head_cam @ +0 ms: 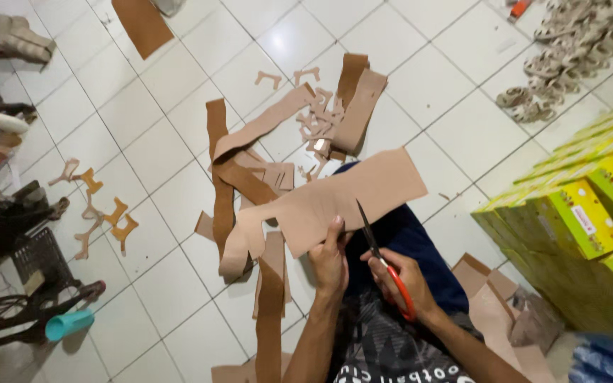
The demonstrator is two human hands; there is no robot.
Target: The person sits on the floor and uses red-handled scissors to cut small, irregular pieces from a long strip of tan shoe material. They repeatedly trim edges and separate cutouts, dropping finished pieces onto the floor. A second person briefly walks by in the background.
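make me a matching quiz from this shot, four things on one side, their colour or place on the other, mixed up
Things:
1. scissors
2. cup
3. boxes
4. tan sheet

Descriptions:
A. teal, lying on the floor
B. yellow-green, stacked together
C. red handles, in the right hand
D. held at its edge by the left hand

Pairs: 1-C, 2-A, 3-B, 4-D

Matt tan leather-like sheet (pixel 335 198), dark metal scissors (pixel 381 259) with glossy orange plastic handles, glossy white tiled floor (pixel 455 106), smooth yellow-green cardboard boxes (pixel 576 220).
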